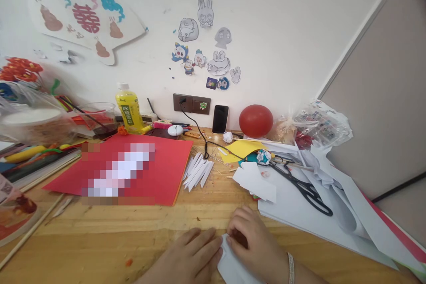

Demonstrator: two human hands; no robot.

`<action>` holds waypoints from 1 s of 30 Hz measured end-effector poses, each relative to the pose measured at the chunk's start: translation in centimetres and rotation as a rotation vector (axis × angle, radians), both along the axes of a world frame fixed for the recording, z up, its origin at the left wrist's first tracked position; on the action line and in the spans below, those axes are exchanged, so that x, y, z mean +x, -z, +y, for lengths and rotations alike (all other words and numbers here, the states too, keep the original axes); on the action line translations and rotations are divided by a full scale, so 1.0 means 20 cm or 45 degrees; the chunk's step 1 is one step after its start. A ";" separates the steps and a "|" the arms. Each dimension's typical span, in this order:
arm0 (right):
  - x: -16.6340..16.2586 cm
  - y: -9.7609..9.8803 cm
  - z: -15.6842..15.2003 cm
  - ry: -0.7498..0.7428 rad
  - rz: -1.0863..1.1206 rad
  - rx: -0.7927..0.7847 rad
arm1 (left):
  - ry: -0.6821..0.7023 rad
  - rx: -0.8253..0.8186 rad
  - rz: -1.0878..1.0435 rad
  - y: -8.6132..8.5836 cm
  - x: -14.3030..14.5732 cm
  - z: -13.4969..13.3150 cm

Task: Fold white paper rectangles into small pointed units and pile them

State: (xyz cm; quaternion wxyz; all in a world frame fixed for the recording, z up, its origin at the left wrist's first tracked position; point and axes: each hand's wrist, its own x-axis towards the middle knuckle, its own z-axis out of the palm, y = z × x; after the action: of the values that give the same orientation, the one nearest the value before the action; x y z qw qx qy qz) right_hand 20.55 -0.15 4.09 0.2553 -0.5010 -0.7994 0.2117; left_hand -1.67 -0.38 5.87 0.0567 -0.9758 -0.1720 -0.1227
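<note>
A small folded piece of white paper (238,268) lies on the wooden table at the bottom centre, between my two hands. My left hand (196,253) is at its left edge, with thumb and index fingertip closed together on the paper and the other fingers stretched along the tabletop. Bent over the upper part of the paper, my right hand (254,242) pinches it with thumb and curled fingers. Part of the paper is covered by this hand. Further back, several narrow folded white paper strips (199,171) lie in a loose pile.
Red paper sheets (166,168) lie to the left, partly blurred out. Black-handled scissors (308,191) rest on white sheets (293,217) at right. Behind stand a yellow drink bottle (129,108), a phone (220,119) and a red balloon (255,120). A cup (15,213) is at far left.
</note>
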 end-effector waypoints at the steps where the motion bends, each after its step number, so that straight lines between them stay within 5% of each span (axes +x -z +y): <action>1: 0.00 0.00 0.00 0.008 0.001 0.001 | 0.001 0.012 -0.008 0.00 0.00 0.00; 14: -0.02 0.02 -0.02 0.033 -0.066 0.063 | 0.049 0.324 -0.017 0.09 0.02 0.00; 21: 0.05 0.00 0.02 -0.376 -0.038 0.361 | -0.056 0.313 -0.101 0.14 0.05 -0.02; 25: 0.06 0.01 0.03 -0.464 0.021 0.567 | -0.164 0.311 -0.172 0.16 0.06 -0.03; 30: 0.06 0.00 0.04 -0.528 0.010 0.573 | -0.096 0.293 -0.100 0.13 0.06 -0.02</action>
State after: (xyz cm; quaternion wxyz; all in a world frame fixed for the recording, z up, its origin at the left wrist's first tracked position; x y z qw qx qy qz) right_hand 21.78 0.68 4.04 0.3142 -0.2574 -0.9104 0.0788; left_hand -0.48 -0.78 3.23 0.1661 -0.9501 -0.1955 -0.1774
